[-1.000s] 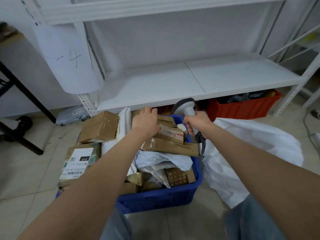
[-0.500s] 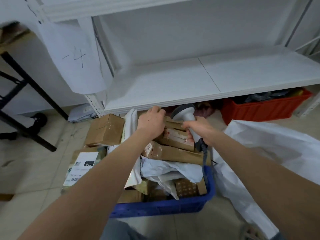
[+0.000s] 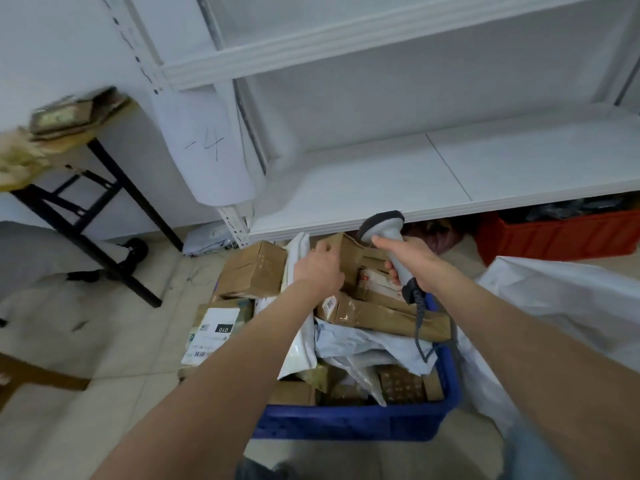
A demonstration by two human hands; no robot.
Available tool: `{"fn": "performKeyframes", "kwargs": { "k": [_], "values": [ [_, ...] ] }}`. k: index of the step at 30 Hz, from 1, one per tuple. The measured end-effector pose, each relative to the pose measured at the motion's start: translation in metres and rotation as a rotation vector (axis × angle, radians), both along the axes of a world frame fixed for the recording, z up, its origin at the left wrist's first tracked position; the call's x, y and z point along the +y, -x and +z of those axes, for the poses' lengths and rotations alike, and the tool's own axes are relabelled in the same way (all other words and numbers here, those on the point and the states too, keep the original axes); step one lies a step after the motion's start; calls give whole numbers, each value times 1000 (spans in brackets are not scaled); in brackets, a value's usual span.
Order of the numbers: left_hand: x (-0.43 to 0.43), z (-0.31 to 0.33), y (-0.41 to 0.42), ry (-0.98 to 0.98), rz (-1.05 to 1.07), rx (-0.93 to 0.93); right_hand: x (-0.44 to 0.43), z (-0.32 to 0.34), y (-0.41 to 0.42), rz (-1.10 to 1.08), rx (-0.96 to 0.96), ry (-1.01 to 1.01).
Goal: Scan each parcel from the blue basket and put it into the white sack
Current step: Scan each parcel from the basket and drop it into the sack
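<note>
Fingers of the left hand [image 3: 320, 270] curl round the edge of a brown parcel [image 3: 349, 252], which is tipped up on its side.
Half a second ago that parcel lay flat under the palm at the far end of the blue basket [image 3: 346, 420]; now it stands raised above the heap there. The right hand [image 3: 414, 263] stays wrapped round the scanner [image 3: 382, 228] grip, the scanner's head beside the parcel's top. The white sack [image 3: 561, 306] lies just right of the basket.

arms outstretched, left hand [image 3: 320, 270] and right hand [image 3: 414, 259] both gripping.
</note>
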State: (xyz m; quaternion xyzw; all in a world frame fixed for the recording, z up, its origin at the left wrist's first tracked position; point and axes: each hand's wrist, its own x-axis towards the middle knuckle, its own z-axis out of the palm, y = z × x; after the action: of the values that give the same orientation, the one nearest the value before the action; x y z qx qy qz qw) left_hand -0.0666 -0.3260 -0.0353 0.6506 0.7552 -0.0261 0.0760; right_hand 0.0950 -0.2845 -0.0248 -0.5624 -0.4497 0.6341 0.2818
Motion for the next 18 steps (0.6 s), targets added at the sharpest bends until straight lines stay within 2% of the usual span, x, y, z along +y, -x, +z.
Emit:
{"fn": "performKeyframes", "kwargs": {
  "k": [5,10,18],
  "values": [
    [-66,-4,26,-42,54,-18,-49,12,23,51,-50,-33],
    [-99,6,80,-134,222,-203,-81,33,70,103,-99,-108],
    [-63,-10,151,-176,482,-464,-47,21,151,64,-92,-94]
  ]
}}
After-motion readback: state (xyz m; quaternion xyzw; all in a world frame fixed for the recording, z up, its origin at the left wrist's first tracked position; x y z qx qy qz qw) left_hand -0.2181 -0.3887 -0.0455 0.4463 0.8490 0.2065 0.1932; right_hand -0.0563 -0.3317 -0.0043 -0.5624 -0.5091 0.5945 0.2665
